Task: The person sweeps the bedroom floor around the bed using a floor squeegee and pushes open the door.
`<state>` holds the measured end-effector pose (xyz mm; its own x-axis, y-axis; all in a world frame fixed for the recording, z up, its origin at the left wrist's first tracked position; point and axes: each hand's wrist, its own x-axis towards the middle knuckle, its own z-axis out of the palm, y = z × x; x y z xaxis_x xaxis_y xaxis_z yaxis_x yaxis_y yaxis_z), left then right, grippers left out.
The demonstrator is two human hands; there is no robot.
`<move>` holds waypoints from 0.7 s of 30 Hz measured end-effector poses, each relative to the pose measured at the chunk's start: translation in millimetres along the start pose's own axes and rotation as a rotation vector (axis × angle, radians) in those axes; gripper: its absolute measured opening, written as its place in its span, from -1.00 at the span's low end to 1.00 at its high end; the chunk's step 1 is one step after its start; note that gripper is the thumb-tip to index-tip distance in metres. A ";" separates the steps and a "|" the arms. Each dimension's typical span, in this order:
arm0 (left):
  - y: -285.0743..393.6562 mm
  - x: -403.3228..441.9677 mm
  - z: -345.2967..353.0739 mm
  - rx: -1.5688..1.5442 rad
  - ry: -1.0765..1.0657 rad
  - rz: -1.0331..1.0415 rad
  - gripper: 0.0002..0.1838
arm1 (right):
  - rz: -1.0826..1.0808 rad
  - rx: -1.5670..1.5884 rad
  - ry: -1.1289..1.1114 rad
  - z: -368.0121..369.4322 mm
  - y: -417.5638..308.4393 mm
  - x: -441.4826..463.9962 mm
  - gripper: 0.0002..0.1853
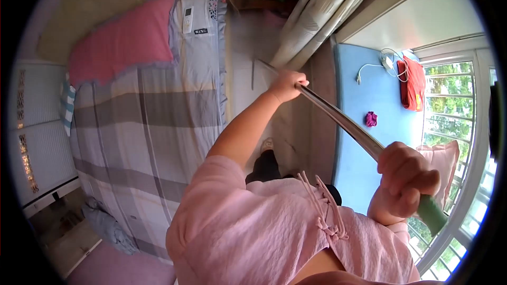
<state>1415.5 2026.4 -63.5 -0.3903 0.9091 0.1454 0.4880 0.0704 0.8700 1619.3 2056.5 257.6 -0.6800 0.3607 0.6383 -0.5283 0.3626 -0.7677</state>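
Note:
A long shiny metal pole (338, 117) with a green end (431, 215) runs slantwise across the view, from lower right down toward the floor. My left hand (288, 85) is closed around its lower middle part. Near the green end, my right hand (406, 179) grips the pole with curled fingers. At the far end of the pole a narrow dark bar-like head (253, 75) lies on the pale floor; it is too thin and blurred to name its kind.
On the left is a bed with a plaid sheet (158, 145), a pink pillow (129, 39) and a white remote (188, 19). Curtains (311, 21) hang ahead. On the right, a blue window ledge (351, 89) holds a white cable (387, 62), red cloth (412, 84) and purple scrunchie (371, 119).

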 end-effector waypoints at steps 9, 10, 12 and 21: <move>-18.5 18.3 11.8 -0.030 0.078 -0.073 -0.67 | 0.136 -0.078 0.159 -1.8 20.3 -6.7 -0.70; -12.6 20.5 20.2 0.002 0.071 -0.077 -0.69 | 0.100 -0.115 0.164 0.4 14.1 -5.4 -0.70; -3.4 21.4 30.3 -0.127 0.004 0.026 -0.69 | 0.026 -0.155 0.160 2.3 2.4 -3.5 -0.70; -23.7 13.5 7.0 -0.087 0.051 -0.078 -0.70 | 0.117 -0.007 0.100 -16.6 27.3 -10.0 -0.69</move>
<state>1404.2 2039.8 -85.5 -0.4648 0.8800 0.0977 0.3863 0.1023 0.9167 1620.2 2077.1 231.2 -0.6825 0.4842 0.5474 -0.4448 0.3192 -0.8368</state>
